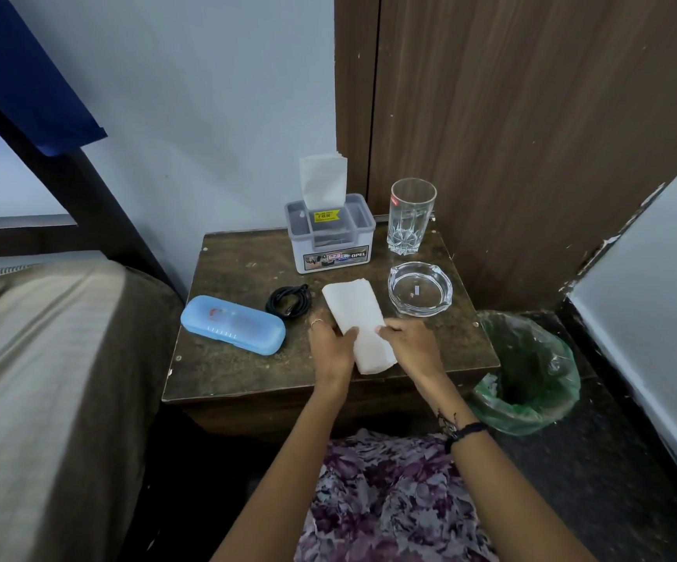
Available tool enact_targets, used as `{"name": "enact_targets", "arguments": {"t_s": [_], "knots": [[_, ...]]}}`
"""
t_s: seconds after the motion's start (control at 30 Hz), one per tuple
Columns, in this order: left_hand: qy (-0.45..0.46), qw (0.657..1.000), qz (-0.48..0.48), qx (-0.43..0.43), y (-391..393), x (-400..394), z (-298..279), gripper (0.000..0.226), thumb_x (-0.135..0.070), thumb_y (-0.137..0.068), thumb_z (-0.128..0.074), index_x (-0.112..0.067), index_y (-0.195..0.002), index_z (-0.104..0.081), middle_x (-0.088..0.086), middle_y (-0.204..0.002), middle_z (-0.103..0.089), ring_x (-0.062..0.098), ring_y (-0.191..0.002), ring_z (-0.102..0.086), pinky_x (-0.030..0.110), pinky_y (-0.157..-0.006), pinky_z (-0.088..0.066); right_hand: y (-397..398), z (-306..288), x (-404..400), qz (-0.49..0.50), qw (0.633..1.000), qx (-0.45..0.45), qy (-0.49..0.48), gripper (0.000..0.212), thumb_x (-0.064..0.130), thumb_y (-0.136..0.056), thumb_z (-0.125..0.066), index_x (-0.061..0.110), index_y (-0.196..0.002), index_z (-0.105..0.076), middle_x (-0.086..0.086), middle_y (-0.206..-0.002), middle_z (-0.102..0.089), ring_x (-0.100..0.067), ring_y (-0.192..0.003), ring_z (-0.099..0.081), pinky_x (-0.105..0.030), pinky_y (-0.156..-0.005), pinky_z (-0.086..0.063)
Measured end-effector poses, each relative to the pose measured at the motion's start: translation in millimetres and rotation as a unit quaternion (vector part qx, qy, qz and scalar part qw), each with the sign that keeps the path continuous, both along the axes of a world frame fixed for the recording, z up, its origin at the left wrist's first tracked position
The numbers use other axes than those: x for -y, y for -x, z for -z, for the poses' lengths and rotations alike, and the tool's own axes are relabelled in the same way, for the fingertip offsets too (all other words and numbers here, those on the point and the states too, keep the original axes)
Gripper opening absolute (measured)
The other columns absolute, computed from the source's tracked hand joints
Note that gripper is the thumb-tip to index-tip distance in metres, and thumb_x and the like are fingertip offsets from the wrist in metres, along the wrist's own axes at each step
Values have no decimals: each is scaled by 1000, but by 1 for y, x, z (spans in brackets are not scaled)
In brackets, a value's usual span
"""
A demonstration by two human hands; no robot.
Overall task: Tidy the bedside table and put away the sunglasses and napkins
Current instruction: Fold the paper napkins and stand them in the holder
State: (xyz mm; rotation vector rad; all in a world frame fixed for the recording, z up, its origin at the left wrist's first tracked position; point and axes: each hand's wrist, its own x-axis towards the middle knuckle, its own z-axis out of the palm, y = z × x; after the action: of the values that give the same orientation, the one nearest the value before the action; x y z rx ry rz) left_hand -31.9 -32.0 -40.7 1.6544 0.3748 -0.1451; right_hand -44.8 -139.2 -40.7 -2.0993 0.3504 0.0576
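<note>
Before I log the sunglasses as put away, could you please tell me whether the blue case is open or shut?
Shut: the blue case lies flat, lid down. Its contents cannot be made out.

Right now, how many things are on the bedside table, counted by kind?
Glassware: 2, drinking glass and ashtray
Plastic containers: 2, napkin box and blue case
Paper: 1, folded napkin, held by both hands
Cables: 1, black cable
Total: 6

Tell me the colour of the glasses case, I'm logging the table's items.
Light translucent blue; the glasses case lies closed, left on the table, in the head view.
</note>
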Motion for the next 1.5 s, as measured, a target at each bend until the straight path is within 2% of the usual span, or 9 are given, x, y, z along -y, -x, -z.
{"name": "enact_targets", "arguments": {"t_s": [0.13, 0.33, 0.47, 0.57, 0.77, 0.9, 1.1, 1.33, 1.5], "knots": [[86, 993, 6, -81, -5, -10, -9, 40, -10, -87, -60, -7, -123, -44, 13, -121, -58, 27, -106, -58, 43, -85, -53, 2, -8, -2, 12, 988, -6, -153, 20, 24, -90, -59, 10, -103, -64, 3, -91, -65, -11, -82, -60, -18, -61, -41], [84, 992, 95, 27, 1, -7, -18, 32, -7, -89, -56, -8, -120, -50, 15, -109, -63, 30, -98, -63, 36, -73, -55, -8, -15, -20, -24, 977, -24, -212, 46, 43, -92, -50, 16, -129, -46, -2, -119, -60, -17, -103, -60, -28, -80, -49], [88, 992, 61, 72, -7, -6, -25, 33, 0, -88, -53, -15, -113, -38, 6, -100, -56, 19, -90, -57, 27, -69, -51, -12, -25, -26, -40, 974, 23, -223, 37, 30, -96, -45, 15, -130, -45, 0, -112, -58, -7, -92, -58, -19, -68, -44], [49, 987, 85, 129, -13, -6, -28, 36, 5, -85, -53, -10, -116, -40, 3, -96, -55, 19, -92, -57, 22, -70, -50, -13, -28, -24, -60, 980, 68, -176, 30, 17, -95, -48, 10, -124, -51, -3, -111, -61, -14, -97, -59, -23, -80, -48], [-39, 978, 108, 173, -25, -25, -33, 45, -11, -83, -66, -12, -125, -48, -3, -109, -57, 11, -99, -55, 16, -74, -46, -20, -32, -7, -5, 976, 169, -139, 10, 13, -92, -55, 12, -103, -54, -5, -104, -64, -15, -92, -61, -17, -69, -49], [-93, 973, 114, 175, -20, -34, -21, 38, -11, -85, -63, -9, -123, -55, -1, -110, -62, 9, -96, -57, 12, -71, -49, -20, -12, -7, -30, 985, 135, -104, 22, 13, -92, -55, 10, -114, -54, -6, -112, -64, -19, -102, -61, -26, -78, -52], [-189, 963, 120, 152, -16, -35, -7, 35, -14, -84, -66, -2, -117, -61, 12, -111, -69, 13, -86, -63, 27, -77, -53, -14, 1, -10, -50, 988, 138, -55, 31, 12, -92, -54, 7, -122, -56, 0, -108, -63, -11, -99, -58, -7, -74, -44], [-300, 940, 143, 76, -20, -34, -6, 20, -21, -84, -65, -3, -80, -59, 15, -89, -65, 17, -72, -54, 27, -60, -43, -19, 5, -6, -98, 990, 100, 16, 32, 11, -94, -50, 4, -126, -55, -11, -119, -63, -19, -107, -58, -21, -81, -43], [-276, 946, 101, 137, -38, -36, -30, 20, -18, -86, -63, -1, -97, -65, 11, -98, -69, 20, -82, -63, 30, -74, -53, -44, -21, -8, -81, 988, 132, 11, 26, 12, -92, -56, 2, -115, -61, -11, -110, -67, -19, -98, -63, -27, -78, -50]]}}
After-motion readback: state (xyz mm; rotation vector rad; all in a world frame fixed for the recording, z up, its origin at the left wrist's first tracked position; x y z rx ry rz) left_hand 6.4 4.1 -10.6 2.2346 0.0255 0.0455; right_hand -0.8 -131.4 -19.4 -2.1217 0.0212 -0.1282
